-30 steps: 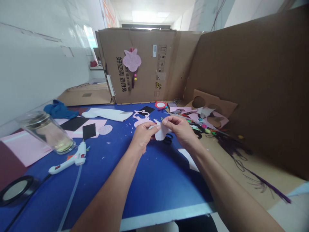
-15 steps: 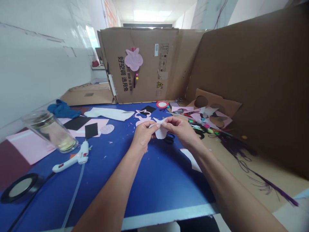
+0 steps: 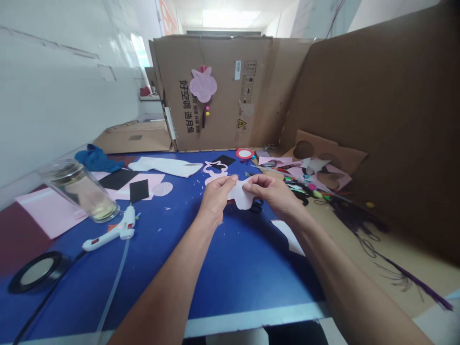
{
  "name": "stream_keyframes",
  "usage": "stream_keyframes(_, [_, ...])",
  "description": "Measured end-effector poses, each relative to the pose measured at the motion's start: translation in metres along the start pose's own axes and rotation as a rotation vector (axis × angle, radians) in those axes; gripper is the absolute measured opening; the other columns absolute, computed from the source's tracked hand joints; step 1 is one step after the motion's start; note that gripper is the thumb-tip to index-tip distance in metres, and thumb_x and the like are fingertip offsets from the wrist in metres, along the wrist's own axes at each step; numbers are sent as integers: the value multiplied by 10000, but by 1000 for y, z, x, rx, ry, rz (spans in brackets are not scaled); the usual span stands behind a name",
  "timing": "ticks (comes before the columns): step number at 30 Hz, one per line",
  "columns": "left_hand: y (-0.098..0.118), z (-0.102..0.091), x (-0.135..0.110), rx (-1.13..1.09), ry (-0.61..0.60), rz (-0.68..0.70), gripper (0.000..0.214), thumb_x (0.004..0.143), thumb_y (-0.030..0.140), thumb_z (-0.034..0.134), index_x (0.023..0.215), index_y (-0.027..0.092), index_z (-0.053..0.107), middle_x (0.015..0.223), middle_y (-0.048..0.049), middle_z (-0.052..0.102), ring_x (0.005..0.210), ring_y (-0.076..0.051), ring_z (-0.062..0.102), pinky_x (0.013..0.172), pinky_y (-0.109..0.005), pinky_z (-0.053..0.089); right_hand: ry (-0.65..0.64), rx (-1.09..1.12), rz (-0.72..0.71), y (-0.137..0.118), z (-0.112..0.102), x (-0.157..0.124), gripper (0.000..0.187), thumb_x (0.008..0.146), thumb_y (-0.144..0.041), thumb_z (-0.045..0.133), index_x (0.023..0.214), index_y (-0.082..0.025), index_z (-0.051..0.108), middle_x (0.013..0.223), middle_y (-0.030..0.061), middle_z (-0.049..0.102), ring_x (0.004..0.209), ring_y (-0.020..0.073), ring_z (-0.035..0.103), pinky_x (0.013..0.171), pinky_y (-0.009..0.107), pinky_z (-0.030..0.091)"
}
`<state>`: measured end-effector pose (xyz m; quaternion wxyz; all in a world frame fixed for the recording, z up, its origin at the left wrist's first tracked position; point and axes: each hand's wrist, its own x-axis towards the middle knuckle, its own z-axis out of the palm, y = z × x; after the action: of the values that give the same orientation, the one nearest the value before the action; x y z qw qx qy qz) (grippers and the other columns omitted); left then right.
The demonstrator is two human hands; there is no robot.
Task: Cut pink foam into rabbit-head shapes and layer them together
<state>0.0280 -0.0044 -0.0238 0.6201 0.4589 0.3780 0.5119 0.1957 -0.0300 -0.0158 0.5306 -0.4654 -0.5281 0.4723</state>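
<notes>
A white paper cutout (image 3: 243, 197) with a wavy edge is held up between my two hands, a little above the table. My left hand (image 3: 215, 196) pinches its left side between thumb and fingers. On the right side, my right hand (image 3: 271, 191) pinches it the same way. Partly hidden behind the cutout lie dark-handled scissors (image 3: 257, 207). Beyond my left hand rests a pink paper outline (image 3: 215, 168) with its middle cut away. A white paper scrap (image 3: 289, 237) lies under my right forearm.
On the left are a glue gun (image 3: 117, 232), a glass jar (image 3: 86, 191), black tape (image 3: 38, 273) and a black square (image 3: 139, 190). Cardboard walls (image 3: 223, 115) stand behind and right. Beads, cords and paper scraps (image 3: 314, 165) crowd the right side. A pink cutout (image 3: 203, 86) hangs at the back.
The paper cutout, gathered between my fingers before, is now spread wider and flatter. My hands are slightly farther apart, and the view has shifted a little.
</notes>
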Motion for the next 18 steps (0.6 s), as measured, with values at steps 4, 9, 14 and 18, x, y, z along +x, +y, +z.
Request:
stream_keyframes(4, [1, -1, 1, -14, 33, -10, 490, 736, 668, 806, 789, 198, 679, 786, -45, 681, 707, -187, 633, 641, -315, 531, 8, 6, 2, 1, -1, 0, 357, 668, -504, 914, 761, -210, 736, 744, 10, 702, 669, 161, 588, 658, 303, 470])
stream_keyframes(9, [2, -2, 2, -22, 9, -39, 571, 775, 774, 700, 789, 204, 671, 742, -60, 678, 681, -198, 639, 605, -304, 508, 20, 15, 12, 2, -2, 1, 370, 659, -522, 922, 767, -217, 742, 759, 15, 712, 669, 166, 594, 637, 298, 469])
stream_keyframes(14, [2, -3, 1, 3, -49, -46, 489, 743, 683, 787, 816, 209, 695, 791, -54, 702, 719, -198, 654, 630, -314, 534, 22, 19, 17, 3, -2, 1, 378, 661, -526, 925, 771, -215, 740, 756, 15, 714, 658, 162, 600, 626, 298, 465])
stream_keyframes(18, [2, -2, -2, 63, -99, -52, 376, 663, 500, 887, 774, 199, 692, 791, -37, 693, 707, -179, 652, 639, -308, 538, 16, 19, 7, 3, -2, 1, 399, 663, -542, 932, 791, -209, 753, 772, 14, 706, 679, 158, 603, 636, 288, 478])
